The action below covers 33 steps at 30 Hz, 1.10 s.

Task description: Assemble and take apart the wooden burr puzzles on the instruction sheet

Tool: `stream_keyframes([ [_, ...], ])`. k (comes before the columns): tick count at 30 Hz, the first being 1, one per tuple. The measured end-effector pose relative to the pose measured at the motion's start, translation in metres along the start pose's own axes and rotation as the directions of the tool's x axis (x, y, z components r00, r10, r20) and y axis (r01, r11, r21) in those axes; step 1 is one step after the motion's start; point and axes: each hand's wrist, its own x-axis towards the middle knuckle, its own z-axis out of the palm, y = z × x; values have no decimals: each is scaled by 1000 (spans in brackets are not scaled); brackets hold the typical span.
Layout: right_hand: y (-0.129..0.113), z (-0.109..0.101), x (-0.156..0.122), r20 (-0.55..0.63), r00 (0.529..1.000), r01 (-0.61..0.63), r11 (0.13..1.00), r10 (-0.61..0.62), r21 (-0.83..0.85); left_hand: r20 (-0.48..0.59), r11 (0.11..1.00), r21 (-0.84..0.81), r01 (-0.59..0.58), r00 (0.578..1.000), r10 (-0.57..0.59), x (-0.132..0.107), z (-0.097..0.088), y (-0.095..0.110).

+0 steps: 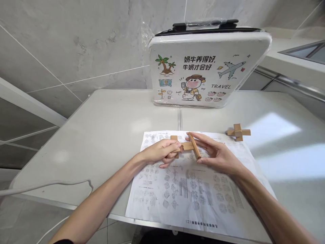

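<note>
Both hands hold a wooden puzzle of crossed bars [189, 146] just above a printed instruction sheet [193, 196]. My left hand [160, 152] pinches the left end, where a short upright bar crosses. My right hand [215, 153] has its fingers stretched along the slanted bar on the right side, thumb underneath. A second, assembled wooden cross puzzle [238, 132] lies on the table to the right, apart from both hands.
A white case with cartoon print and the word TRAVEL [208, 64] stands upright at the back of the white table [106, 128]. A grey cable [50, 184] runs along the table's front left edge. Grey tiled wall lies behind.
</note>
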Motion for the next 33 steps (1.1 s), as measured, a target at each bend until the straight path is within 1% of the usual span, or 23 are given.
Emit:
stream_keyframes([
  [3, -2, 4, 0, 46, 998, -41, 999, 41, 2, 26, 1000, 18, 13, 1000, -13, 2, 4, -1],
  [6, -6, 8, 0, 34, 997, -69, 997, 68, 23, -18, 999, 38, -1, 1000, 2, 4, 8, -2],
  [10, -8, 10, 1, 23, 998, -50, 999, 50, -18, -42, 999, 41, -6, 999, 8, 5, 13, -4],
  [20, -8, 9, 2, 45, 998, -54, 998, 53, 22, -94, 999, 39, 8, 996, -5, 8, 14, -9],
  [27, -5, 10, 1, 40, 998, -56, 998, 55, 26, -107, 1000, 8, -16, 994, 17, 8, 14, -10],
  [30, -1, 12, 2, -12, 1000, -27, 1000, 27, -16, -195, 994, -52, -92, 978, 80, 9, 11, -10],
  [31, 1, 13, 2, -35, 999, -13, 999, 11, -49, -241, 988, -81, -132, 964, 110, 10, 10, -10],
  [33, 2, 16, 4, -80, 996, 18, 988, -30, -153, -344, 967, -129, -219, 925, 163, 12, 8, -10],
])
